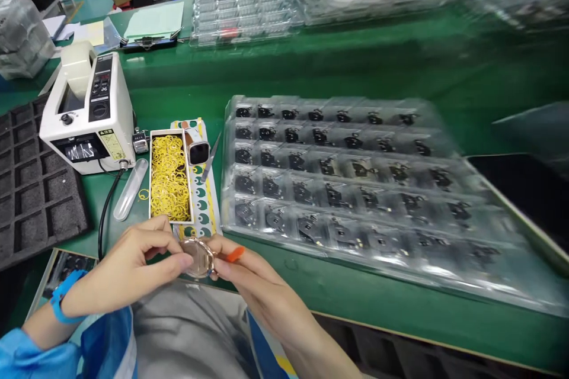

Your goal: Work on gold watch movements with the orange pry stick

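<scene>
At a green-topped workbench [400,302], a round rose-gold watch [198,257] is held just above the bench, pinched between a worker's two hands. The left hand [128,263], circled at the wrist by a blue strap [62,299], is closed on the near rim with thumb and fingers. The right hand [253,272] grips the opposite rim, with an orange plastic tool [235,254] showing from between its fingers.

At 12 o'clock from the watch, a square-faced smartwatch [198,153] lies on a printed paper strip [202,207], just beside a slim metal blade [211,157]. At 11 o'clock stands a white box of yellow rubber bands [169,177], with a clear plastic tube [130,189] left of it. A white tape dispenser [86,112] sits at 10 o'clock, and a black foam tray [40,183] at 9. From 1 to 4 o'clock spreads a clear blister tray of small black parts [338,183]. Farther off at 12, more clear trays [244,6] are stacked; at 11, papers rest on a clipboard [151,23].
</scene>
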A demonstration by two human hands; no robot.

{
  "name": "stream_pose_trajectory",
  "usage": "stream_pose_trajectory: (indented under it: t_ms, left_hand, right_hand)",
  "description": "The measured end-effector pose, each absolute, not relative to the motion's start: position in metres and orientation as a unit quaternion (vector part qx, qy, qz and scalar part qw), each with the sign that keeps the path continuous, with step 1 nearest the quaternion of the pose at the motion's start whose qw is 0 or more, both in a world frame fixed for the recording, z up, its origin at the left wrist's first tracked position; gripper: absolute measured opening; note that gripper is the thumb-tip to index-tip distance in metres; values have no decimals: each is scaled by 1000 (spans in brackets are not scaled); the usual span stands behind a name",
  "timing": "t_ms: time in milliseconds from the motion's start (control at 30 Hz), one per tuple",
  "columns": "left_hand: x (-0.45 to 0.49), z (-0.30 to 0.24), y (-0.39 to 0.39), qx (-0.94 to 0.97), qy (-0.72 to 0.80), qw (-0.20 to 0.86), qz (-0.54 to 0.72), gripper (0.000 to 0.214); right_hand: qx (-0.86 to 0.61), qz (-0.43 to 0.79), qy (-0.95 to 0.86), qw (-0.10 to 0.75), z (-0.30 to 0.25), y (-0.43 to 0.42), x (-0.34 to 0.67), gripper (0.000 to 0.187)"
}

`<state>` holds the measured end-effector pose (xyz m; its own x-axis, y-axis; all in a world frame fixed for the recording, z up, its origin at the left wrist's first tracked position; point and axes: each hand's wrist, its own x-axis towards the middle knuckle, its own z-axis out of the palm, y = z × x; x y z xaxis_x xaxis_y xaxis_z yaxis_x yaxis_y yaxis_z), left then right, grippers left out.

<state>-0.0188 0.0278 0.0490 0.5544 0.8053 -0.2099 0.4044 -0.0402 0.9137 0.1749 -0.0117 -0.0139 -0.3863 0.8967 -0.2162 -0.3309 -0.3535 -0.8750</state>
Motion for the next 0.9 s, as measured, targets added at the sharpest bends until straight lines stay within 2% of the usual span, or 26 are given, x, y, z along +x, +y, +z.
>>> stream_pose_trajectory:
  t_ms: [633,767,900]
  left_hand:
    - [-19,43,26,697,450,527,184,28]
    - [-14,43,23,729,465,468,182,28]
    - [-13,46,19,778,507,325,179,29]
  right_hand:
    - [-399,727,-381,408,-12,-13,172,44]
    - [-407,714,-396,409,-14,-15,171,43]
    - [-412,708,-386,425,-15,-16,171,40]
